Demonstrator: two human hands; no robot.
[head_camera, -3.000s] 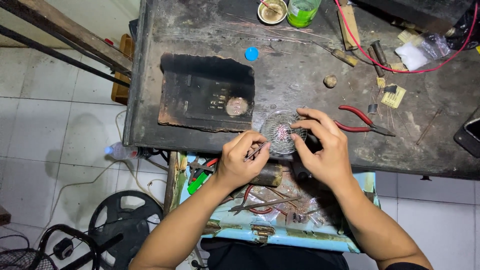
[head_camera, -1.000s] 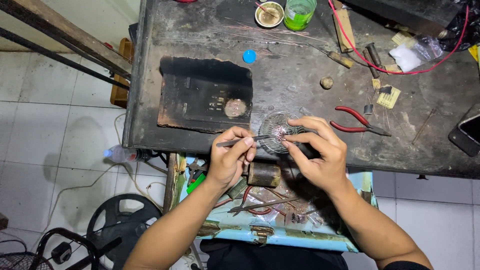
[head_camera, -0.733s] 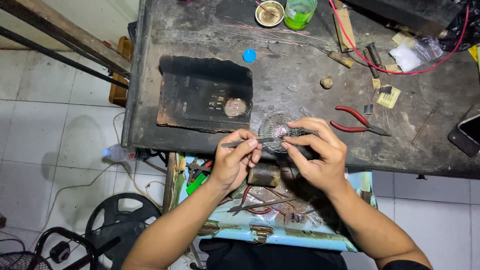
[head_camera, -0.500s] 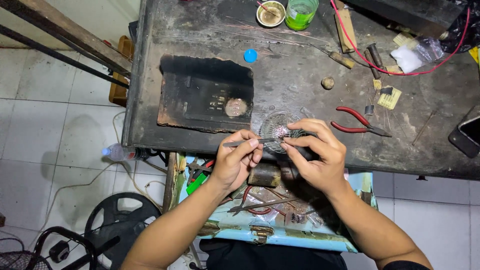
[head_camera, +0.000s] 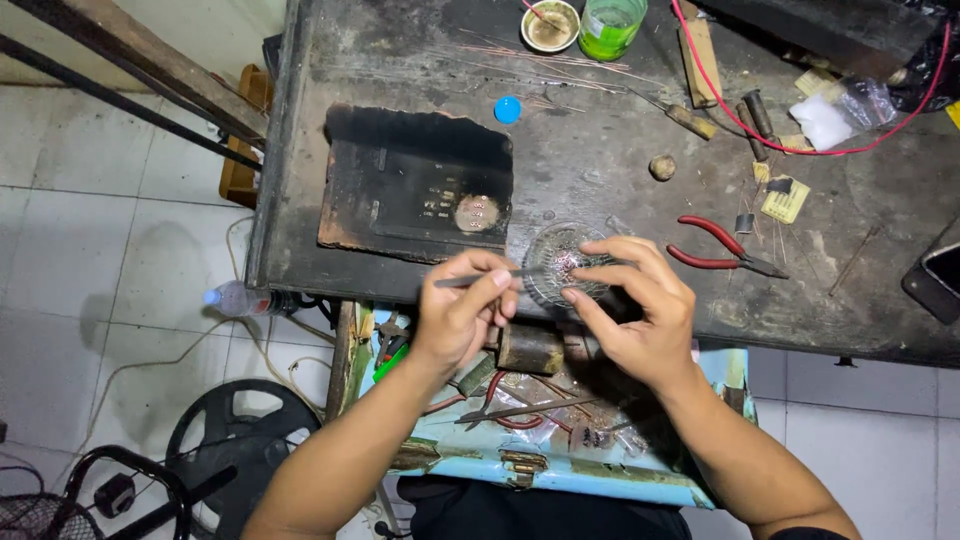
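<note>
Two hands are seen, the left hand (head_camera: 462, 315) and the right hand (head_camera: 640, 310). One glass dish (head_camera: 560, 262) is counted between them, and one thin tool (head_camera: 480, 279). On the surface (head_camera: 600, 140) are counted one pair of red pliers (head_camera: 722, 248), one blue cap (head_camera: 508, 109), one green cup (head_camera: 611, 24), one small bowl (head_camera: 550, 25) and one dark slab (head_camera: 415, 185).

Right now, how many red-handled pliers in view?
2: one pair of red-handled pliers on the bench, right of the right hand; another in the open drawer, partly hidden. More may be buried.
</note>
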